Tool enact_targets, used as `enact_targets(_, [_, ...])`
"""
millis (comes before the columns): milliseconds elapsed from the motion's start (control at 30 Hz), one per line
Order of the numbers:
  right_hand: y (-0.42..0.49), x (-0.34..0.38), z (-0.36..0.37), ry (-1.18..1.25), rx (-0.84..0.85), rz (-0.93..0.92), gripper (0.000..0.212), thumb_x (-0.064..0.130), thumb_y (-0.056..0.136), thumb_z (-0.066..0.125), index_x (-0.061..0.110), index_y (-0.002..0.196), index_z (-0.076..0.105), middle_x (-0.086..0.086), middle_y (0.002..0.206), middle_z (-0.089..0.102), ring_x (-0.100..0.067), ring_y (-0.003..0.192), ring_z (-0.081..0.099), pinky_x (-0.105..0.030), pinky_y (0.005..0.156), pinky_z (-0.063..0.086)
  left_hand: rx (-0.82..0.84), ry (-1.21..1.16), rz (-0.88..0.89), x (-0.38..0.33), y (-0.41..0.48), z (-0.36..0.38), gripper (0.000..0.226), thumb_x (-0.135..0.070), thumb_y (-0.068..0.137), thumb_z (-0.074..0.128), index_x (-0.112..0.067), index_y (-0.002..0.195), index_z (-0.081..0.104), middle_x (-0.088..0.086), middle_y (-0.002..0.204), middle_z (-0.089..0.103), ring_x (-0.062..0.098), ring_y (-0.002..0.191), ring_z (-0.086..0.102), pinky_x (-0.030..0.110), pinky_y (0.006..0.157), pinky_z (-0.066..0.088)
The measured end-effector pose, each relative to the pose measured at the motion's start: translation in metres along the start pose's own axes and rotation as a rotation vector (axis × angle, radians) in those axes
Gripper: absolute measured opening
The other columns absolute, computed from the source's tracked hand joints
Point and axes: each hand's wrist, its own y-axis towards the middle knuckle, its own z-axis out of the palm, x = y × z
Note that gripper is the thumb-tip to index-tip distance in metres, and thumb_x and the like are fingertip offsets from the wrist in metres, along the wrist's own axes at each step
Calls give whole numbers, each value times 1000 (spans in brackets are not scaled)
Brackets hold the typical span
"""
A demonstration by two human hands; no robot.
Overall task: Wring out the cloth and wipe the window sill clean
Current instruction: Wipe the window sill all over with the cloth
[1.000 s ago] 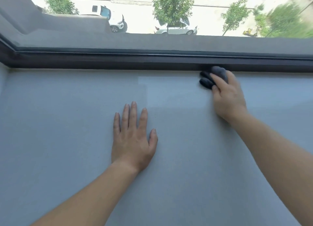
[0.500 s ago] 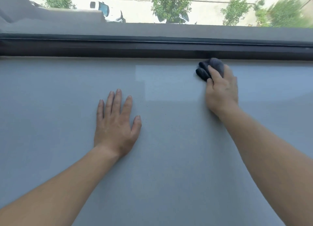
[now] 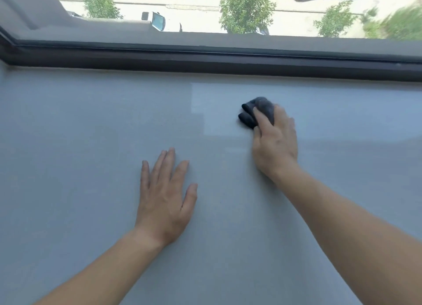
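On the wide grey window sill (image 3: 68,145), a little right of the middle and towards the far side, lies the dark cloth (image 3: 255,113), crumpled into a small bundle. The right hand (image 3: 275,142) covers it from the near side: the fingers (image 3: 262,119) are close together and curl over the top of the bundle, pressing it down on the sill, so that only its far and left parts show. How the thumb stands I cannot tell, because it is hidden. The cloth is apart from the dark window frame (image 3: 205,60), with a strip of bare sill between them. The left hand (image 3: 165,197) lies flat on the sill, palm down, nearer and to the left of the cloth and well apart from it; its fingers are straight and slightly spread, the thumb out to the right side, and it holds nothing. Both forearms are bare and come in from the near edge. Beyond the frame, through the glass, there are a street far below, some green trees (image 3: 246,8) and a white car (image 3: 159,21).
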Motion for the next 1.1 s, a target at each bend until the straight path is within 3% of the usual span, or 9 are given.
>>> enact_targets(100, [-54, 7, 8, -6, 171, -353, 48, 25, 94, 44, 27, 142, 52, -6, 155, 34, -32, 146, 26, -54, 120, 18, 11, 29, -17, -16, -32, 13, 60, -44, 94, 34, -13, 145, 44, 13, 162, 23, 24, 152, 13, 52, 121, 1])
enact_targets(167, [-56, -8, 1, -40, 220, -446, 48, 26, 96, 44, 31, 143, 49, -3, 157, 32, -30, 147, 25, -53, 121, 15, 22, 97, 3, -18, -40, 17, 63, -44, 93, 35, -13, 148, 41, 13, 163, 20, 25, 152, 11, 53, 121, 3])
enact_targets(367, [0, -33, -18, -24, 22, 98, 49, 24, 100, 42, 31, 148, 40, -6, 159, 23, -31, 145, 21, -50, 122, 13, 38, 188, -9, -19, -39, 20, 66, -45, 91, 35, -13, 149, 38, 14, 163, 20, 26, 152, 12, 56, 120, 8])
enact_targets(567, [-96, -15, -8, -27, 246, -467, 52, 22, 94, 47, 29, 146, 47, -6, 160, 28, -32, 149, 21, -52, 122, 13, 38, 180, -26, -21, -40, 19, 66, -45, 92, 33, -16, 151, 35, 11, 165, 15, 22, 153, 5, 55, 121, 5])
enact_targets(633, [-81, -29, -16, -48, 233, -442, 51, 24, 95, 45, 32, 146, 46, -3, 159, 29, -31, 148, 23, -51, 123, 11, 40, 176, -33, -22, -40, 18, 66, -46, 92, 31, -16, 151, 34, 11, 165, 14, 21, 153, 3, 54, 121, 4])
enact_targets(733, [-47, -44, -25, -22, 94, -68, 50, 21, 98, 43, 33, 147, 43, -2, 158, 26, -28, 148, 23, -49, 123, 4, 40, 178, -38, -23, -40, 19, 67, -47, 92, 29, -17, 152, 33, 10, 165, 13, 21, 153, 2, 53, 122, 2])
enact_targets(800, [-52, -35, -22, -14, 43, 44, 51, 20, 99, 42, 31, 148, 41, -3, 160, 22, -27, 150, 18, -46, 124, 0, 40, 176, -41, -22, -40, 19, 67, -48, 92, 29, -17, 152, 33, 10, 165, 13, 21, 153, 3, 53, 122, 2])
enact_targets(1000, [-147, -16, -11, -17, 208, -416, 53, 17, 91, 51, 28, 143, 50, -6, 158, 33, -34, 148, 24, -52, 122, 14, 32, 147, -45, -23, -40, 19, 67, -46, 92, 26, -18, 152, 33, 10, 165, 12, 21, 153, 2, 52, 122, -2])
enact_targets(1100, [-117, -35, -20, -8, 143, -251, 50, 18, 94, 48, 29, 142, 51, -6, 157, 32, -34, 146, 25, -52, 122, 14, 33, 145, -53, -23, -40, 18, 68, -47, 91, 21, -19, 153, 29, 9, 166, 9, 20, 153, -1, 51, 122, -5])
